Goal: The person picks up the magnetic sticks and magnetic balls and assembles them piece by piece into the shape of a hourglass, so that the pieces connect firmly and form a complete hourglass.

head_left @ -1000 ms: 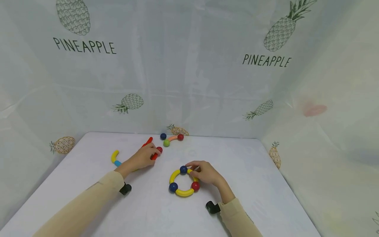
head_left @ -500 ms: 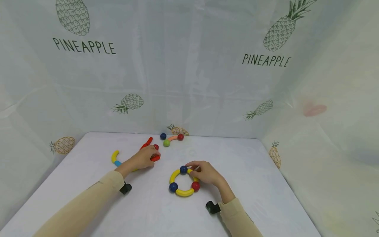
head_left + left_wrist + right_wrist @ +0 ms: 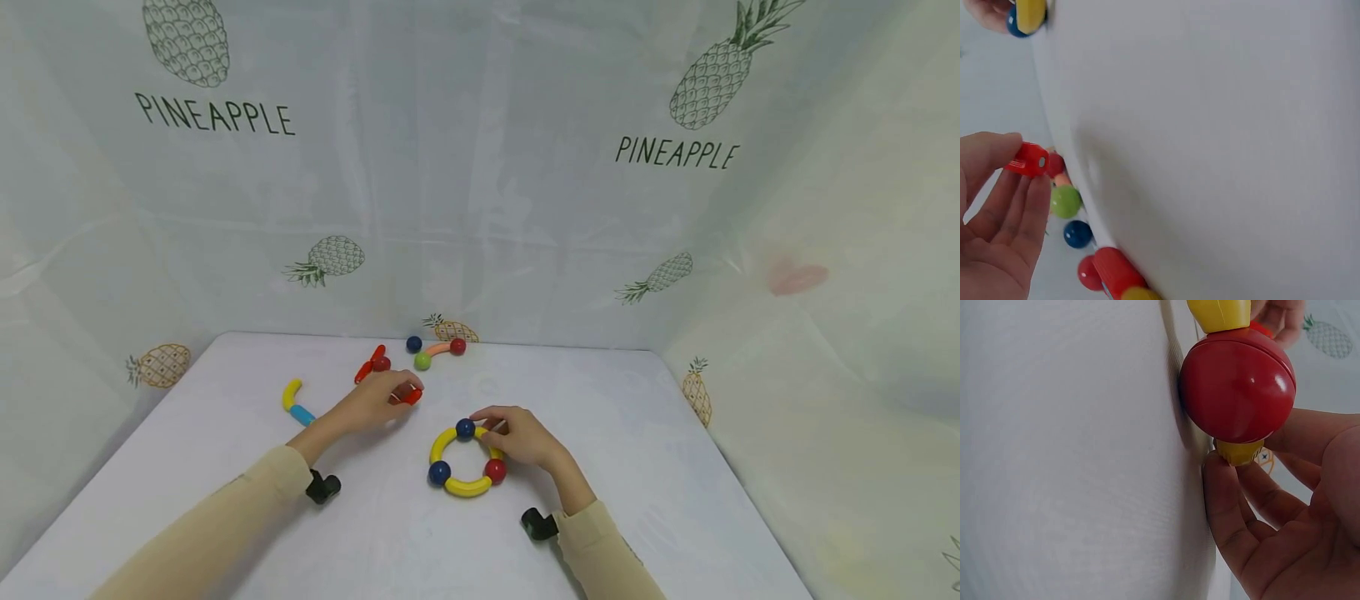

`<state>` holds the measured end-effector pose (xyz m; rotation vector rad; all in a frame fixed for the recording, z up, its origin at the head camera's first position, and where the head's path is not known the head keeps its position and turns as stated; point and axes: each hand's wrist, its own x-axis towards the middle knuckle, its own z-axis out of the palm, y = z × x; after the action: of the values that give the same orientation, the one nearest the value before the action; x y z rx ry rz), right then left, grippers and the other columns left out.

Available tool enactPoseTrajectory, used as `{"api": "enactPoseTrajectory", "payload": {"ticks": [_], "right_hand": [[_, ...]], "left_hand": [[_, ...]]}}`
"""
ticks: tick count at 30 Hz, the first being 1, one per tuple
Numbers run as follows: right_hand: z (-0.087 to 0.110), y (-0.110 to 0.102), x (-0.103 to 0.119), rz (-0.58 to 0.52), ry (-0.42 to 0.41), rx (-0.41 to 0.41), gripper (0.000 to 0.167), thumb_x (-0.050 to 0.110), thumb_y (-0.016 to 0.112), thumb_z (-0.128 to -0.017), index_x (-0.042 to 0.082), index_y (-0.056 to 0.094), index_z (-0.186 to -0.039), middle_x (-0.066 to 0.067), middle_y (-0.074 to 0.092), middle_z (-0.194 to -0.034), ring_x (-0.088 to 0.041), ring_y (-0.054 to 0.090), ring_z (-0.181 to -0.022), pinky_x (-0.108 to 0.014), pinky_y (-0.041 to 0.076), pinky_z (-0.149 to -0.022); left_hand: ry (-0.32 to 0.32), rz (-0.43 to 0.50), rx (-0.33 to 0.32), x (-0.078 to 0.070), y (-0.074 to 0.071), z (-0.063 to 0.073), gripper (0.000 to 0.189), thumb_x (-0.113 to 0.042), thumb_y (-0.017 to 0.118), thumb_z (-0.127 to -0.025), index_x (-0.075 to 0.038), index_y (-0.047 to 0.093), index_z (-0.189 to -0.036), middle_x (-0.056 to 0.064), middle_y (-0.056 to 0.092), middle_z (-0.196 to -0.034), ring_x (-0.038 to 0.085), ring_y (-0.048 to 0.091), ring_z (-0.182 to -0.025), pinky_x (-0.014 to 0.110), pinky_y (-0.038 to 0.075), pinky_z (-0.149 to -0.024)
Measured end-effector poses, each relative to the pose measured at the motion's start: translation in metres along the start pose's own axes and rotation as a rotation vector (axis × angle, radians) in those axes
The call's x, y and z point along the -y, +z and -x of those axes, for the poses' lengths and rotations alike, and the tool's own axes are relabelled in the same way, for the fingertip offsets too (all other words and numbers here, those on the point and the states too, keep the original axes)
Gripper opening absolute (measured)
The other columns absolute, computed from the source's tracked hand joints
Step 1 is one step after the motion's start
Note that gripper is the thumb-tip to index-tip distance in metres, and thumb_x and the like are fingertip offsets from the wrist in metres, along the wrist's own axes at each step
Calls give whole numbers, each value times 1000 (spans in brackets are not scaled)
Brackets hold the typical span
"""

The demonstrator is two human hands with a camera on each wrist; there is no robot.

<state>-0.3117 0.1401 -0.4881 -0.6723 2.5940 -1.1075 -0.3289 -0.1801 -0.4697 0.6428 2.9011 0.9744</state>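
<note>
My left hand [image 3: 378, 400] pinches a short red magnetic rod [image 3: 1027, 159] between thumb and fingers; a small metal disc shows at its end. To its right lies a ring of curved yellow rods [image 3: 467, 487] joined by balls: a blue ball [image 3: 439, 473] at the lower left, another blue ball [image 3: 465, 429] at the top and a red ball [image 3: 495, 471] at the lower right. My right hand [image 3: 523, 437] holds the ring's right-hand yellow rod [image 3: 1239, 452], its fingers curled against it close to the red ball.
On the white table [image 3: 622, 467], red rods [image 3: 364, 371] lie behind my left hand with a red ball [image 3: 381, 364] beside them. Further back are a blue ball [image 3: 414, 343], a green ball [image 3: 423, 361] and an orange rod [image 3: 438, 349]. A yellow-and-blue piece [image 3: 302, 414] lies left.
My left hand has moved right toward the ring with the red rod, which has turned. The red ball that was against this rod now sits back by the other red rods. My right hand stays put.
</note>
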Motion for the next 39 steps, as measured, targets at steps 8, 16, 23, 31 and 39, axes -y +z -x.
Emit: {"api": "enactPoseTrajectory", "payload": {"ticks": [8,16,23,31,39], "right_hand": [[0,-1,3,4,15,1,31,17,71,-102,25,74,-132,0,70,-112,-19,63,-97,-35,59,-85],[-1,-1,-1,-10,8,0,31,18,73,-101,24,74,-131,1,71,-109,-19,63,-95,-34,60,-83],[-2,-1,-2,-15,18,3,31,20,75,-99,23,75,-129,1,71,-107,-20,63,-94,-34,60,-81],[-1,-1,1,-6,31,-5,29,19,75,-99,21,75,-128,1,71,-104,-20,63,-92,-33,59,-78],[0,-1,1,-10,30,-7,29,20,74,-98,19,75,-127,1,70,-102,-19,63,-91,-33,58,-78]], "left_hand": [[-3,187,-79,-23,8,8,37,-13,81,-96,-17,68,-131,-2,74,-118,20,70,-111,39,61,-98],[1,291,-80,-41,33,2,37,-12,79,-97,-13,67,-132,-3,74,-115,19,71,-110,38,61,-98],[8,292,-46,-51,44,-7,35,-12,80,-97,-14,68,-130,-5,73,-114,17,70,-111,36,60,-99],[35,285,-29,-54,48,-14,32,-11,80,-96,-16,68,-125,-6,73,-113,17,71,-110,35,61,-97],[51,266,-35,-56,52,-18,32,-10,81,-95,-20,68,-121,-5,72,-114,15,70,-107,31,61,-95]]}}
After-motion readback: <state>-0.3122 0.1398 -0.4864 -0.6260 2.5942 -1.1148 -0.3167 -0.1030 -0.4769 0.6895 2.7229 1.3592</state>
